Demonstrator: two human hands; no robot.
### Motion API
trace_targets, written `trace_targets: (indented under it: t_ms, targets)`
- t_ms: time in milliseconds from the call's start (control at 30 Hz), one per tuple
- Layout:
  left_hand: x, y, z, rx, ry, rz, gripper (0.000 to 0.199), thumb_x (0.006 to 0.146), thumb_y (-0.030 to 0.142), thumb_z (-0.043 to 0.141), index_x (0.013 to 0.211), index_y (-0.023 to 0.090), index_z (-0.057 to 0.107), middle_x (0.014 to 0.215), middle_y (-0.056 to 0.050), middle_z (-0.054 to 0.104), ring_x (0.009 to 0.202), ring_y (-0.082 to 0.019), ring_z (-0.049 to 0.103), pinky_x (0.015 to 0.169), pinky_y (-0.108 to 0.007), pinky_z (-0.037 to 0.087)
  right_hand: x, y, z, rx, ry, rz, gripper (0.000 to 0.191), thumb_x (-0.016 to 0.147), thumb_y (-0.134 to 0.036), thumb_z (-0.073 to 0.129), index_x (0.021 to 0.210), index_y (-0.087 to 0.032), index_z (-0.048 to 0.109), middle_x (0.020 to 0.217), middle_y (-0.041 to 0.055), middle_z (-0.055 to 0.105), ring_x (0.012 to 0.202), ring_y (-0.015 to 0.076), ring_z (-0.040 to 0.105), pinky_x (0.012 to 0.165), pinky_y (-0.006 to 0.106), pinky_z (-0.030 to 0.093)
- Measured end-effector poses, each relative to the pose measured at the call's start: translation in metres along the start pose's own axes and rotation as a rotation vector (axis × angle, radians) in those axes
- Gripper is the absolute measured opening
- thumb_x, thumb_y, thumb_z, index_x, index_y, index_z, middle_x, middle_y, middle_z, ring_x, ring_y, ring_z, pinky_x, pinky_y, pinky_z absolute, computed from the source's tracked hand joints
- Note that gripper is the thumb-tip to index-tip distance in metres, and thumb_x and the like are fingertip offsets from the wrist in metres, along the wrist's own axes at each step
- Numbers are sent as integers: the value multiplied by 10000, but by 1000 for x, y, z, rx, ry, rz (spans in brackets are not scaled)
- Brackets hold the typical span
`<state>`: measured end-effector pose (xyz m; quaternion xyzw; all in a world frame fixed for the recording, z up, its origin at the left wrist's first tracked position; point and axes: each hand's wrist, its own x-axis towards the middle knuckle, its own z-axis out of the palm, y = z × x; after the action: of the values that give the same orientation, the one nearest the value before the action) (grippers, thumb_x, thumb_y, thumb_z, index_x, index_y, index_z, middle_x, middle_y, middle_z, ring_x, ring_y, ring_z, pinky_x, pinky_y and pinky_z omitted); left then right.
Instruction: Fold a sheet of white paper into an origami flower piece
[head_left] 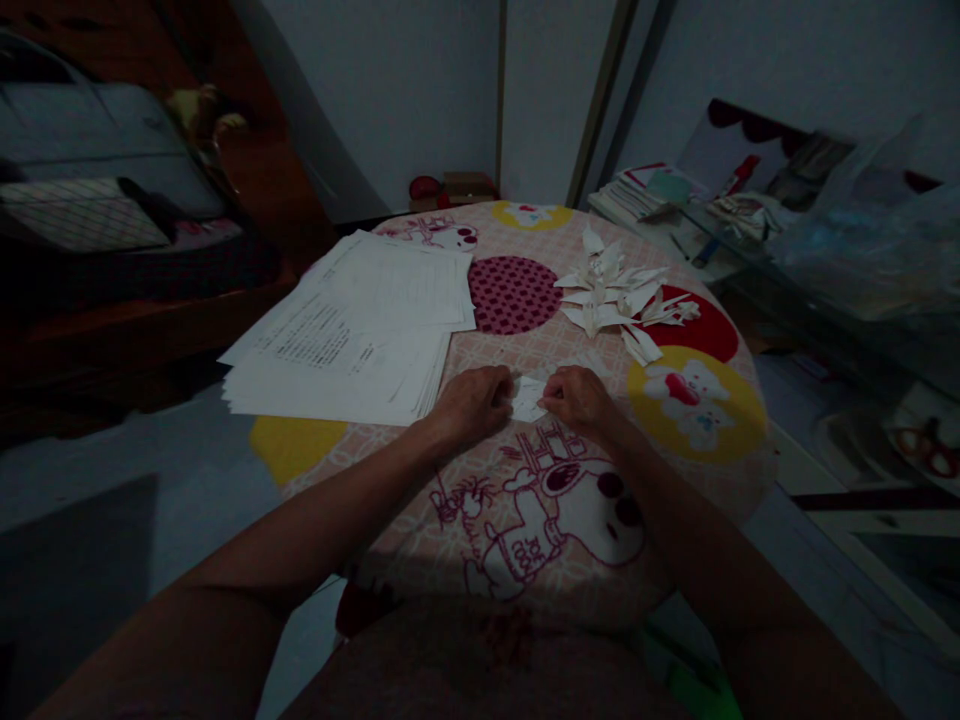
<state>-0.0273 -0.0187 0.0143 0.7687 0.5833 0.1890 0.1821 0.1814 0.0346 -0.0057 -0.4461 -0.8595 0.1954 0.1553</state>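
Head view, dim light: left hand [471, 404] and right hand [579, 398] pinch a small white paper piece [528, 398] flat on the table [697, 470], fingers curled closed on its edges. Thin paper could tear or crease crookedly if pulled unevenly; beyond lie a sheet stack [360, 330] and folded paper shapes [619, 295].

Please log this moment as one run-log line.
left hand: pinching small white folded paper piece | right hand: pinching same | beside: white printed sheet stack, folded white paper shapes
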Motion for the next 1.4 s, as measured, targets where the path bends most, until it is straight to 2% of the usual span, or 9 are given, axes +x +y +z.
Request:
trace_targets:
  t_ms: [133,233,400,567,700,800,933,1133,1400]
  targets:
    - [-1,-7,8,-116,-11,284,333,833,52,507,1075,173,702,998,-74,679,908,-161,623,818,-282,474,-1,-5,-6,52,14,12,96,735,-243,688,695,-157,703,727,32,642,684,145,548,668,280,377]
    - [-2,-11,10,-68,-80,381,316,919,111,475,1089,198,727,1046,-79,669,946,-167,617,815,-279,474,-2,-8,-9,110,21,42,57,700,-203,683,663,-162,697,690,25,654,663,145,570,644,270,384]
    - [-6,-7,5,117,-150,398,319,998,258,443,1187,226,698,1057,-82,640,937,-179,578,771,-278,447,-5,-8,-11,184,60,106,63,649,-122,661,628,-168,699,619,24,656,613,149,575,609,265,405]
    - [-7,0,3,151,-153,375,334,1015,284,420,1105,194,730,1017,-109,634,903,-192,556,753,-291,415,-10,-3,-22,144,136,150,104,609,-69,645,617,-158,698,584,19,649,577,141,566,612,264,418]
    - [-6,-2,6,144,-134,385,341,1020,296,413,1089,206,735,997,-100,637,881,-182,555,741,-289,407,-10,-10,-24,283,213,159,80,673,-146,650,697,-156,725,631,28,681,599,148,597,598,252,432]
    - [-4,-7,8,155,-129,402,332,1015,293,422,1095,217,734,999,-91,637,884,-178,561,735,-283,412,-6,-21,-11,424,143,109,126,708,-164,616,757,-159,732,685,26,705,617,146,613,580,236,435]
    - [-3,-12,2,90,-193,429,286,960,206,467,1014,204,748,1018,-86,650,903,-164,582,763,-268,432,-1,-29,3,372,63,136,126,656,-106,626,705,-168,725,667,17,696,637,150,623,592,236,439]
    - [-5,-13,-12,-22,-225,434,276,855,77,488,847,176,744,987,-79,663,857,-141,604,771,-257,452,0,-36,-2,330,56,197,83,633,-113,679,673,-174,718,623,3,673,594,139,603,586,241,440]
    - [-4,-18,-19,-134,-252,450,244,747,22,526,712,164,722,921,-61,642,841,-141,597,763,-261,457,0,-32,-6,278,65,299,85,576,-104,683,615,-179,697,571,-5,651,544,135,576,539,238,417]
